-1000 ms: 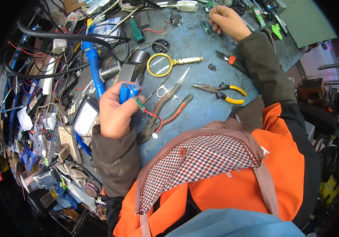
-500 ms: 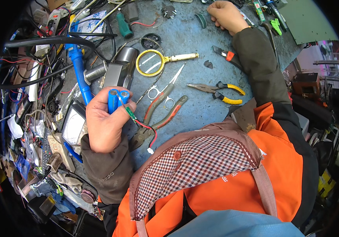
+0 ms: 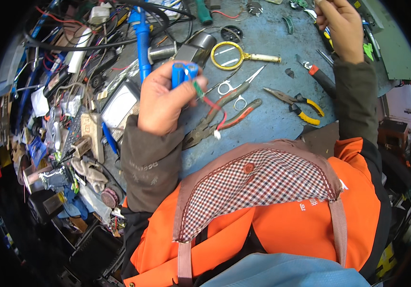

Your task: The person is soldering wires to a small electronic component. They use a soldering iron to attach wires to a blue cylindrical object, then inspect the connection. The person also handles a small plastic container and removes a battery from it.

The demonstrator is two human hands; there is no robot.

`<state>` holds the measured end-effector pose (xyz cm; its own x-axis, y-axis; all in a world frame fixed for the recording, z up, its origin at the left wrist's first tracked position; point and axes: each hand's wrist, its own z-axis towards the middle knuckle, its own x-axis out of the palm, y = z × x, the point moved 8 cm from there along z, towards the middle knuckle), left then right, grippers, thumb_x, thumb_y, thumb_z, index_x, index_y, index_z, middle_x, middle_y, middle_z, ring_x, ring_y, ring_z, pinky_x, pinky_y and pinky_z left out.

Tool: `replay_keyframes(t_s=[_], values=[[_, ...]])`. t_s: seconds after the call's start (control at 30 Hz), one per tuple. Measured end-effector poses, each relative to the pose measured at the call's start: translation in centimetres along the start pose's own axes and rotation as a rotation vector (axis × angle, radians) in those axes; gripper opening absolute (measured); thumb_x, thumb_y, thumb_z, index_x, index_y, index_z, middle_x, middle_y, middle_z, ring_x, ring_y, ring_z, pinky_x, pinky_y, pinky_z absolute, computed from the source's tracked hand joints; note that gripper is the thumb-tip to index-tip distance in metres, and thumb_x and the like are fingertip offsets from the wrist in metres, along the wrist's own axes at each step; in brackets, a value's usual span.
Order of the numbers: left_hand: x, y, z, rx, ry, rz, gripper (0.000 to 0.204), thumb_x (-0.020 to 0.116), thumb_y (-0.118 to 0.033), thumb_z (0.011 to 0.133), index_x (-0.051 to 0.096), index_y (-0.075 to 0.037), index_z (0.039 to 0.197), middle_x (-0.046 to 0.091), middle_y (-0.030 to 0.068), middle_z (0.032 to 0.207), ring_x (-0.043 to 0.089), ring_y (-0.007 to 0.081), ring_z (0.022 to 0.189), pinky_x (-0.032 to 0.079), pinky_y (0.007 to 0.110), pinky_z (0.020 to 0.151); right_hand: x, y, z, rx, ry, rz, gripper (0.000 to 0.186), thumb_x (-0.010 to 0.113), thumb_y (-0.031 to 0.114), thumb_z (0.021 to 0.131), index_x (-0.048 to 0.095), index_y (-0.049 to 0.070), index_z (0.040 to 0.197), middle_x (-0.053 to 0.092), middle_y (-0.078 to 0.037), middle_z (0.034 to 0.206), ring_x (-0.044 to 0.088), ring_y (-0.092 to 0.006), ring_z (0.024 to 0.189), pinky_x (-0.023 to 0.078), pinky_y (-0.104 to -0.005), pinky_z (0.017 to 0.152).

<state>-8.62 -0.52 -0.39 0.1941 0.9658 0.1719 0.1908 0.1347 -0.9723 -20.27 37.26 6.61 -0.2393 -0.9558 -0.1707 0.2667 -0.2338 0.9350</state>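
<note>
My left hand [image 3: 161, 103] grips a pair of blue cylindrical cells [image 3: 184, 74] with a small green board, wires and a white connector [image 3: 217, 134] dangling. At the upper right, my right hand [image 3: 342, 33] has curled fingers near small parts at the bench's back; what they hold is unclear. Between the hands lie a magnifying glass [image 3: 226, 55], scissors [image 3: 253, 75], large red-and-grey pliers [image 3: 200, 131], yellow-handled long-nose pliers [image 3: 294, 103] and a utility knife [image 3: 321, 78].
Tangled black cables, a blue tube tool [image 3: 143, 48], metal housing [image 3: 198, 45] and dense clutter [image 3: 76, 143] cover the bench's left. A green board [image 3: 397, 67] is at the right. A green-handled tool [image 3: 203, 12] and a curved green piece [image 3: 288, 25] sit toward the back.
Both hands have moved up and right in the picture, the right one farther, to the top edge among small items. The view has also shifted. The cells stay in my left hand.
</note>
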Motion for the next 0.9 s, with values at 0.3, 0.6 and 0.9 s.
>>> replay_keyframes(t_s=[0.3, 0.6, 0.9], values=[[-1.4, 0.5, 0.4, 0.153, -0.014, -0.472, 0.054, 0.065, -0.055, 0.106, 0.069, -0.005, 0.127, 0.074, 0.0063, 0.115, 0.071, 0.0225, 0.098, 0.060, 0.042, 0.088, 14.2, 8.2, -16.1, -0.034, 0.843, -0.010, 0.048, 0.073, 0.010, 0.102, 0.056, 0.006, 0.147, 0.068, -0.005, 0.115, 0.066, -0.0090, 0.095, 0.054, -0.0230, 0.075], [0.0, -1.8, 0.4, 0.318, -0.059, -0.602, 0.035, 0.073, -0.027, 0.107, 0.066, -0.002, 0.131, 0.071, 0.0050, 0.111, 0.069, 0.0162, 0.096, 0.059, 0.033, 0.081, 21.0, 6.7, -16.3, 0.224, 0.571, 0.324, 0.023, 0.075, 0.011, 0.101, 0.062, 0.000, 0.118, 0.072, -0.006, 0.098, 0.068, -0.0102, 0.083, 0.058, -0.0291, 0.068], [-1.1, -3.3, -1.8, 0.369, -0.006, -0.738, 0.040, 0.077, -0.023, 0.104, 0.066, -0.001, 0.136, 0.074, 0.0057, 0.112, 0.070, 0.0146, 0.101, 0.059, 0.032, 0.090, 22.8, 9.7, -16.4, 0.101, 0.682, 0.543, 0.041, 0.074, 0.000, 0.100, 0.054, -0.001, 0.136, 0.072, -0.009, 0.118, 0.071, -0.0127, 0.098, 0.059, -0.0297, 0.084]])
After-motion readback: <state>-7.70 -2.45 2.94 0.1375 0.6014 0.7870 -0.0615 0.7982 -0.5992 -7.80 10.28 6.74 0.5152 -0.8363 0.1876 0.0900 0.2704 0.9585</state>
